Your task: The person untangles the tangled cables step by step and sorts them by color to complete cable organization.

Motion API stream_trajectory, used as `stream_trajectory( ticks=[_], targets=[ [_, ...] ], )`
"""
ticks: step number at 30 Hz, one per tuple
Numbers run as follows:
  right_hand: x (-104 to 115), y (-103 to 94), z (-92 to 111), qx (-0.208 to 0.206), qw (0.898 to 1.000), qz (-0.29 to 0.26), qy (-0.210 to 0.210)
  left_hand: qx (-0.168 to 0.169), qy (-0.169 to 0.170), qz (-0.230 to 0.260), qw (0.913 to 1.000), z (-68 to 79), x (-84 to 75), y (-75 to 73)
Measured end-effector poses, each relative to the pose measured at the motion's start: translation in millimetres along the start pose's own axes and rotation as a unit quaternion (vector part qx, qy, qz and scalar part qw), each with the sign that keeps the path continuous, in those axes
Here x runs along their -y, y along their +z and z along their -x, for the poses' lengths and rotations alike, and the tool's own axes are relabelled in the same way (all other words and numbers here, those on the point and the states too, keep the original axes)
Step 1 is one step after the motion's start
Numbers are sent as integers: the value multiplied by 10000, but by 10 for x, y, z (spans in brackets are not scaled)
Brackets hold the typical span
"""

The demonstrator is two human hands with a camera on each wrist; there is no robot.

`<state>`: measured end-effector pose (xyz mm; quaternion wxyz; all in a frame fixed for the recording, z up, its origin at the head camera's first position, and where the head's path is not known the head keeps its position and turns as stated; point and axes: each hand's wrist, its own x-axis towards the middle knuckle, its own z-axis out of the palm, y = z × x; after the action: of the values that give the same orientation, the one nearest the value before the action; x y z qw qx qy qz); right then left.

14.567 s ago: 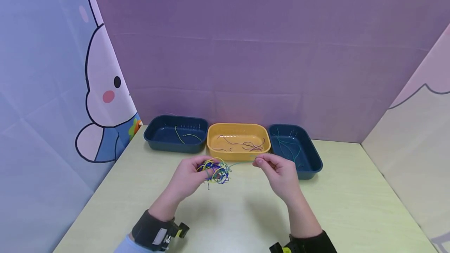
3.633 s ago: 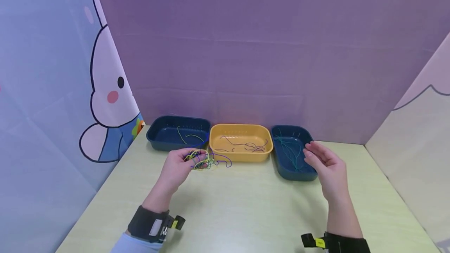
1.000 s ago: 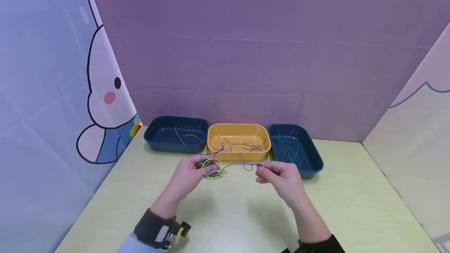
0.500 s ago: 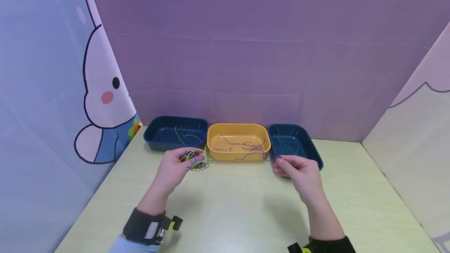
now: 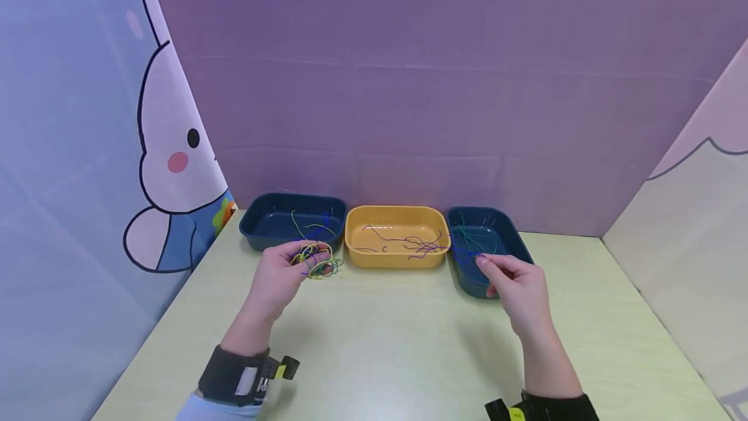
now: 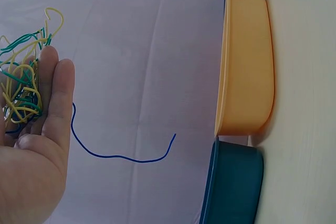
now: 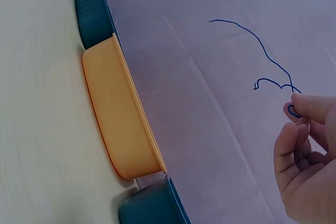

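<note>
My left hand [image 5: 277, 284] holds a loose tangle [image 5: 318, 262] of yellow, green and blue strings in front of the left tray. From behind its fingers a blue string end [image 6: 121, 156] trails in the left wrist view. My right hand [image 5: 520, 291] is raised by the right tray, thumb and fingertips pinching a separate blue string [image 7: 269, 57]. That string curls out in two tails, one longer, in the right wrist view. In the head view it hangs toward the yellow tray and is hard to make out against the dark tray.
Three trays stand in a row at the table's back: a dark blue one [image 5: 254, 239] with two yellow strings, a yellow one [image 5: 397, 262] with several purple-looking strings, and a dark blue one [image 5: 476, 288] with green strings. A purple cloth [image 5: 374, 115] hangs behind.
Earlier my right hand drew a green string from the tangle; a second ago, it pulled at a blue one. That string has come free, and my hands have moved apart.
</note>
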<state>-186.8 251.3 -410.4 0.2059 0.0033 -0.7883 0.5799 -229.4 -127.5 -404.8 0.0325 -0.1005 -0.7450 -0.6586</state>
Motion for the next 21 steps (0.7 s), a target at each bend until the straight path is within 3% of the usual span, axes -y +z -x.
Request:
stream_trajectory(
  ticks=[6,10,21],
  targets=[
    [-21,5,-13,-22,9999,149,-4,39,8,34,10000,11,3,20],
    [-27,26,-70,100,9983,555,-125,95,53,89,9999,25,-8,31],
    [14,126,-496,684,9817,1762,-238,171,72,137,9997,38,-16,40]
  ],
)
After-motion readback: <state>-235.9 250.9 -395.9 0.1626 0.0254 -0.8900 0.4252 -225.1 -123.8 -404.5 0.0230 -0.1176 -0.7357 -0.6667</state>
